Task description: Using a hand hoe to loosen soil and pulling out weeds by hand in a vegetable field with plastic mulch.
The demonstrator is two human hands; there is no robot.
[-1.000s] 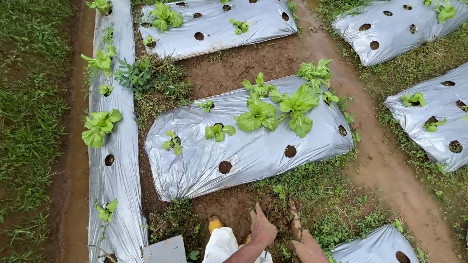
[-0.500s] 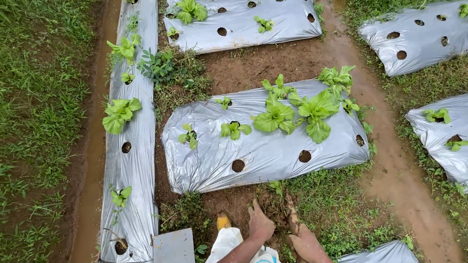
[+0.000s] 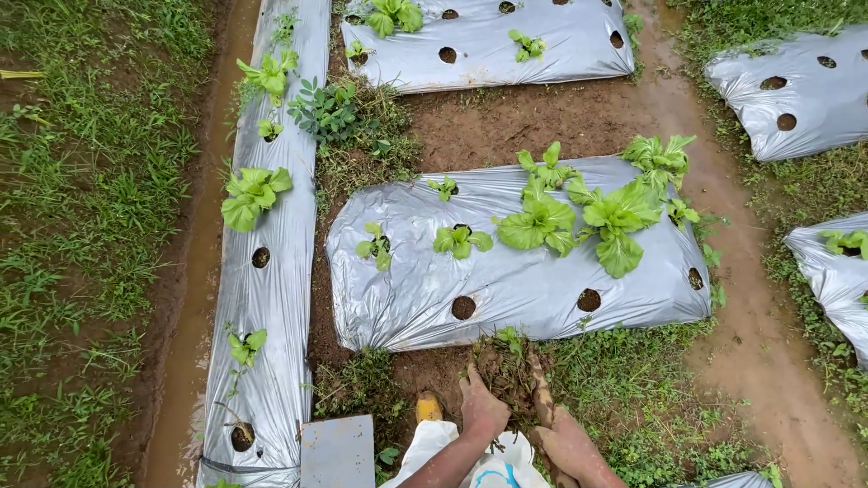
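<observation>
Both hands are down at the 6 o'clock edge of the view, muddy and wrapped around a clump of weeds (image 3: pixel 504 369) with dirt and roots hanging off it. The left hand (image 3: pixel 482 408) is curled closed on the clump's near-left side, and the right hand (image 3: pixel 562 436) grips it from the right, fingers (image 3: pixel 539 384) running up along the roots. The clump sits right at the near edge of the silver plastic sheet (image 3: pixel 515 289) covering the middle bed, just touching it as far as I can tell.

That sheet has round planting holes, some bare, some with leafy green seedlings (image 3: pixel 542 221) bunched toward 1 o'clock. A long narrow silver strip (image 3: pixel 271 298) runs from 7 up to 11 o'clock with a few small plants. Another covered bed (image 3: pixel 488 41) is at 12, more at 2 and 3. Grass (image 3: pixel 81 226) fills 9 o'clock, a wet dirt path (image 3: pixel 750 343) runs past at 4. A white bag (image 3: pixel 470 461) lies under the forearms, with a grey flat slab (image 3: pixel 337 452) beside it at 7.
</observation>
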